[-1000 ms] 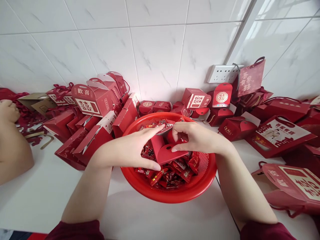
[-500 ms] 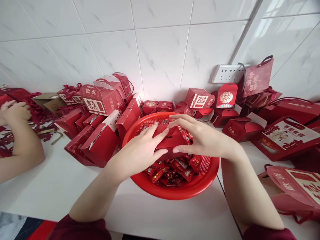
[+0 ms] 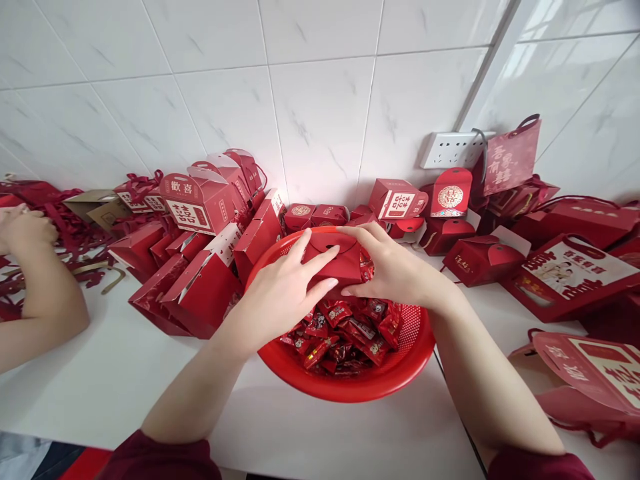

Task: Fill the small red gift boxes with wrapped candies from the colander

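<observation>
A small dark-red cardboard box (image 3: 347,267) is sitting between a person's two hands, over the far part of a round red plastic basket (image 3: 345,392) with perforated walls. The basket is standing between the front and back edges of a white counter (image 3: 310,437) and is carrying a pile of shiny red wrapped sweets (image 3: 350,337). Whether the box is resting on the sweets or hanging just above them cannot be told. The hands are probably bracing it from opposite sides so that its thin card walls stay square while the rounded flap is lying over the top. Red paper gift bags (image 3: 207,300) are standing left of the basket, towards the counter's back edge, perhaps to leave the front edge free for the arms.

The left hand (image 3: 280,290) is holding the box's left side, fingers spread, index finger lying on the top near the slot, thumb against the front. The right hand (image 3: 393,263) is curving round the right side, fingers arched over and thumb low. Both forearms are slanting inward from the front edge.
</observation>
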Demonstrator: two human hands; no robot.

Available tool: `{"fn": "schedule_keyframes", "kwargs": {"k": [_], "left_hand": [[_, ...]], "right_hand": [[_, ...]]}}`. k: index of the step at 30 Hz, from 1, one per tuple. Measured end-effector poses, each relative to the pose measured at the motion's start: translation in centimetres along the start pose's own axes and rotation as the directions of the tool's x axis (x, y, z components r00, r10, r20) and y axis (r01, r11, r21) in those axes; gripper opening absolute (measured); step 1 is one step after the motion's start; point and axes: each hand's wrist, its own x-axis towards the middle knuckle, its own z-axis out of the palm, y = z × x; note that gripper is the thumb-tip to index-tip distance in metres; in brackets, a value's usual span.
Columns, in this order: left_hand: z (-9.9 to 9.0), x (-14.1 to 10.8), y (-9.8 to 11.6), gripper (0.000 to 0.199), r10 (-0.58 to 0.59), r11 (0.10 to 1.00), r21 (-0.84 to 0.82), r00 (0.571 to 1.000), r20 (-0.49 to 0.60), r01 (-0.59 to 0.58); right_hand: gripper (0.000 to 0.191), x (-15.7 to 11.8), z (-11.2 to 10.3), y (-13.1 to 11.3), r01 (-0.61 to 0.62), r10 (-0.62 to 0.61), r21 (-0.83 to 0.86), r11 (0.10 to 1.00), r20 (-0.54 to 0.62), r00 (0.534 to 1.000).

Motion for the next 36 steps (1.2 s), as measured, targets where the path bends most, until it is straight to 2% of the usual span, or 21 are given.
{"fn": "schedule_keyframes", "kwargs": {"k": [3,6,9,12,17,21,23,26,28,29,32,36], "left_hand": [[0.1,-0.1,1.2,0.067,-0.047,0.998,-0.052,0.993,-0.112,0.041],[0.2,0.0,2.0,0.077,-0.096,0.992,-0.103,0.964,-0.247,0.072],[0.4,0.3,1.9,0.083,-0.124,0.985,-0.153,0.947,-0.297,0.081],[0.3,0.4,1.4,0.074,-0.112,0.982,-0.184,0.931,-0.347,0.050],[-0.6,0.3,0.4,0.060,-0.052,0.987,-0.160,0.868,-0.493,-0.032],[-2.9,-0.6,-2.0,0.055,-0.081,0.986,-0.165,0.830,-0.553,-0.014],[-4.6,-1.3,-3.8,0.050,-0.154,0.982,-0.181,0.774,-0.614,0.052],[-7.2,-2.2,-6.5,0.048,-0.306,0.946,-0.148,0.640,-0.705,0.289],[-8.5,-2.4,-8.2,0.048,-0.397,0.883,-0.116,0.590,-0.703,0.455],[-8.9,-2.4,-9.1,0.048,-0.430,0.858,-0.117,0.576,-0.695,0.500],[-9.6,-2.2,-11.8,0.051,-0.486,0.820,-0.121,0.568,-0.664,0.559],[-9.7,-1.9,-15.0,0.056,-0.533,0.775,-0.066,0.594,-0.603,0.629]], "right_hand": [[0.089,-0.3,0.1,-1.6,-0.025,0.005,-0.124,0.992,-0.158,0.987],[0.087,-0.7,0.7,-3.3,-0.043,-0.026,-0.260,0.965,-0.255,0.967],[0.083,-1.0,1.5,-4.3,-0.013,-0.076,-0.315,0.949,-0.268,0.960],[0.079,-1.1,1.7,-4.5,0.023,-0.100,-0.298,0.954,-0.246,0.964],[0.075,-1.5,0.2,-4.3,0.124,-0.160,-0.163,0.979,-0.231,0.960],[0.067,-2.4,-1.8,-3.7,0.163,-0.185,-0.120,0.979,-0.209,0.960],[0.061,-2.8,-2.9,-3.2,0.144,-0.175,-0.141,0.980,-0.244,0.954],[0.056,-3.4,-4.3,-2.3,0.106,-0.158,-0.169,0.980,-0.338,0.928],[0.052,-3.7,-5.1,-1.9,0.083,-0.145,-0.176,0.981,-0.378,0.914],[0.049,-3.9,-5.3,-1.7,0.074,-0.139,-0.177,0.981,-0.394,0.909],[0.042,-4.0,-5.8,-1.3,0.047,-0.120,-0.181,0.982,-0.419,0.900],[0.038,-3.8,-5.8,-0.9,0.057,-0.133,-0.204,0.977,-0.384,0.914]]}}
